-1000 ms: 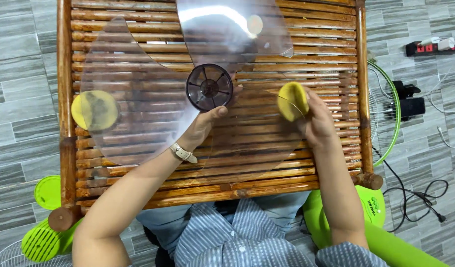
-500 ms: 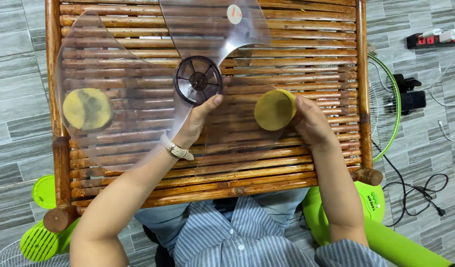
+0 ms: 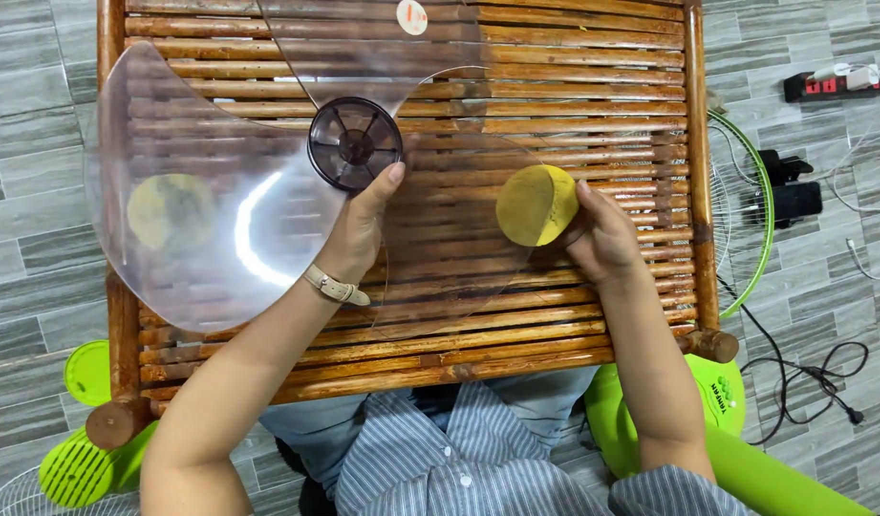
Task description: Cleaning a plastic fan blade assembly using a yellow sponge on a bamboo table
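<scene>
A clear plastic fan blade (image 3: 220, 220) with three broad lobes and a dark ribbed hub (image 3: 355, 143) lies flat on the bamboo slat table (image 3: 593, 57), its hub toward eleven o'clock from the table's middle. The left hand (image 3: 359, 225) grips the blade just below the hub, thumb up at the hub's edge. At three o'clock from it, the right hand (image 3: 602, 234) pinches a round yellow pad (image 3: 536, 204) against the nearest lobe.
</scene>
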